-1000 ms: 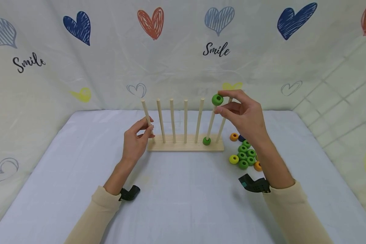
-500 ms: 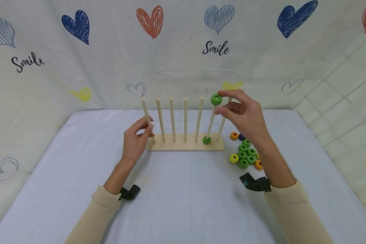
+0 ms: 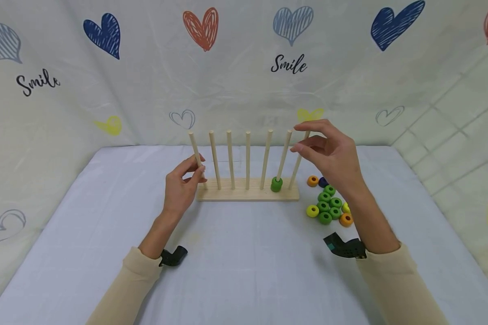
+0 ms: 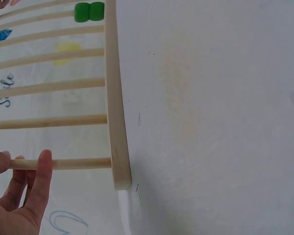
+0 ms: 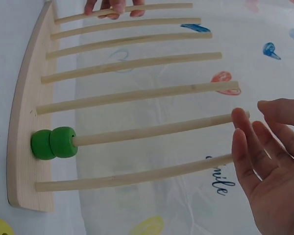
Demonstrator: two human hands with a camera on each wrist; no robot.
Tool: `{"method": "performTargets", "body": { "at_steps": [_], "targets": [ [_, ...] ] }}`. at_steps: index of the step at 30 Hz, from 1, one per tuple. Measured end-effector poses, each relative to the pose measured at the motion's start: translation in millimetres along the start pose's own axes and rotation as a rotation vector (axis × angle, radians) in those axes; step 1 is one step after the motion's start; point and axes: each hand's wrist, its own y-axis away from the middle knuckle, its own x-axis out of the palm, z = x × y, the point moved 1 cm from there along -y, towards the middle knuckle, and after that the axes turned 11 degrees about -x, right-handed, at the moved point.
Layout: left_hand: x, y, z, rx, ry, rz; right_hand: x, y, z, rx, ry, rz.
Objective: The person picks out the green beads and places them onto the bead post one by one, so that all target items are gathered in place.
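A wooden rack (image 3: 244, 195) with a row of several upright pegs stands on the table. My left hand (image 3: 179, 186) pinches the leftmost peg (image 3: 193, 143) between thumb and fingers. Two green beads (image 5: 63, 142) sit stacked at the foot of the second peg from the right (image 3: 284, 153), touching each other. Beside the top of that peg is my right hand (image 3: 334, 155), thumb and fingers apart, holding nothing. It partly covers the rightmost peg (image 3: 295, 172) in the head view.
Right of the rack lies a cluster of loose green beads (image 3: 323, 206). Around them are a yellow bead (image 3: 312, 211), orange beads (image 3: 346, 220) and a dark blue bead (image 3: 323, 182). A printed cloth (image 3: 244, 90) hangs behind the table.
The right hand has released the green bead at the peg's top, and the bead has dropped onto the lower one. That hand has shifted slightly right. The left hand stays on its peg.
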Motion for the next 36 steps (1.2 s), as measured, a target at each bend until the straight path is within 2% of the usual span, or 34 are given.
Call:
{"method": "performTargets", "body": {
  "at_steps": [5, 9, 22, 30, 36],
  "targets": [
    [-0.3, -0.1, -0.1, -0.001, -0.001, 0.002, -4.0, 4.1, 0.3, -0.038, -0.077, -0.013],
    [-1.1, 0.0, -1.1, -0.006, 0.013, 0.002, -8.1, 7.8, -2.0, -0.031, -0.107, -0.012],
    [-0.4, 0.3, -0.7, 0.001, 0.002, 0.003, -25.5, 22.0, -13.7, 0.034, -0.037, 0.038],
    [0.0, 0.1, -1.7, 0.004, 0.017, 0.002, -33.7, 31.1, -17.7, 0.070, -0.041, 0.049],
    [0.1, 0.2, -1.4, 0.008, 0.028, 0.004, -41.2, 40.4, -22.0, 0.109, 0.018, 0.069]
  ]
}}
